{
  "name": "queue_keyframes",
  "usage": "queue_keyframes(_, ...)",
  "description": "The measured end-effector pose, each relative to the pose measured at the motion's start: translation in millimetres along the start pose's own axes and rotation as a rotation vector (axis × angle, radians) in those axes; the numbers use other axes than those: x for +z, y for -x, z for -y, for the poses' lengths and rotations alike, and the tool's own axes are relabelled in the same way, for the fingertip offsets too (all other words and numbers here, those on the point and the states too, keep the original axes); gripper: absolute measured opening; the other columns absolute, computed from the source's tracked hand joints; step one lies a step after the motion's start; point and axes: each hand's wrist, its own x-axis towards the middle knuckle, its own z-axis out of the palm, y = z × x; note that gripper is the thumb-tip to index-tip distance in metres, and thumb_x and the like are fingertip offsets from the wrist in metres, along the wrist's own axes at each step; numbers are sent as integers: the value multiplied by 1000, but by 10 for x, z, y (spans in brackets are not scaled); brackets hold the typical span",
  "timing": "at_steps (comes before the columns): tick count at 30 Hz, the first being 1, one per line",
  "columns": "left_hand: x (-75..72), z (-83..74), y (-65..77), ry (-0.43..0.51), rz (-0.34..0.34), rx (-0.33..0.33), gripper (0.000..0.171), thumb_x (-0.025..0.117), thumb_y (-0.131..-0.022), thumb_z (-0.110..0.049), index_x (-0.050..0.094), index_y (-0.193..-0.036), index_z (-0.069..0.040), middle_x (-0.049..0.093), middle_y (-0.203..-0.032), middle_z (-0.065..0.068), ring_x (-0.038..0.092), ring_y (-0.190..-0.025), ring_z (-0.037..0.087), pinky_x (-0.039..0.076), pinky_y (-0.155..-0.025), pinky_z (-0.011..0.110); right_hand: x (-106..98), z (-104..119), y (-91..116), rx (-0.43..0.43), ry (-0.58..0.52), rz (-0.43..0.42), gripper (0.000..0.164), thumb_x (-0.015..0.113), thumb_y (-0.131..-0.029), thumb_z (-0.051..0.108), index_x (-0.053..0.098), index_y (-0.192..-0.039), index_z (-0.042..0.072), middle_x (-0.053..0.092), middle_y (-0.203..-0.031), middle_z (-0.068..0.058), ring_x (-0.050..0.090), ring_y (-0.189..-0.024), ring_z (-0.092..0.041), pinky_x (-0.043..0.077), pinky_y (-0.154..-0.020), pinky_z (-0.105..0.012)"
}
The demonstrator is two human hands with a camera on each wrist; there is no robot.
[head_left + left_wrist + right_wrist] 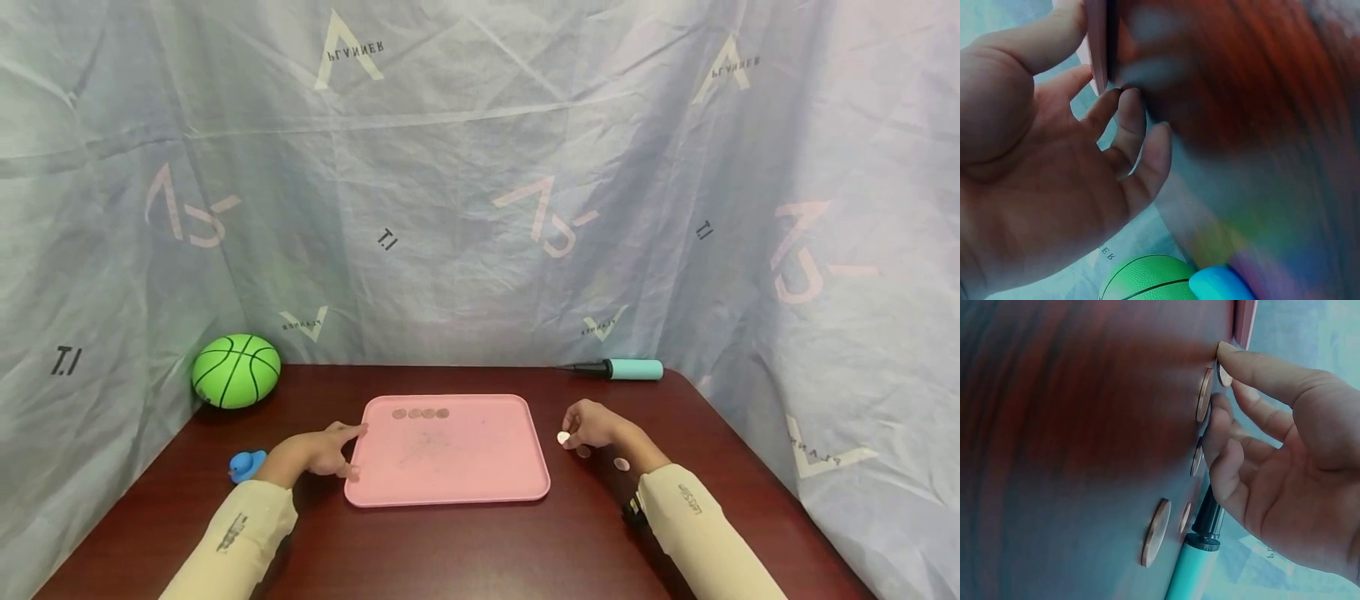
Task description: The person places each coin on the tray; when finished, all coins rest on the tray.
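Toward the right of the table, my right hand (595,425) pinches a coin (563,437) between thumb and finger. That pinched coin (1225,376) is partly hidden by the thumb in the right wrist view. Other coins lie flat on the table close to this hand, among them a large coin (1157,532) and a coin (622,464) near the wrist. My left hand (321,454) touches the left rim of a pink tray (450,467), thumb and forefinger spread apart along it. A row of several coins (415,413) rests near the tray's far left corner.
Behind the left hand, a blue toy duck (246,466) sits on the dark red table (465,550). A green ball (236,372) stands at the back left corner. At the back right lies a teal and black hand pump (633,369). Grey printed cloth (465,308) hangs around the table.
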Motion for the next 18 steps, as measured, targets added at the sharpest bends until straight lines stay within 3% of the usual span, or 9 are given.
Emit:
queue_keyframes(10,13,-11,15,9,1,-9,84,78,-84,-22,34,-152,-1,37,-141,26,39,-130,45,34,-105,59,6,-7,16,-10,-123,74,21,77,-81,0,63,-96,1,66,-70,-4,58,-50,-15,48,-56,-29)
queue_keyframes(18,34,-18,1,17,5,-3,82,77,-85,-20,34,-152,0,35,-142,28,37,-132,45,33,-106,59,7,-33,51,-31,-154,102,18,75,-82,0,65,-97,0,66,-69,-4,57,-54,-14,47,-54,-29)
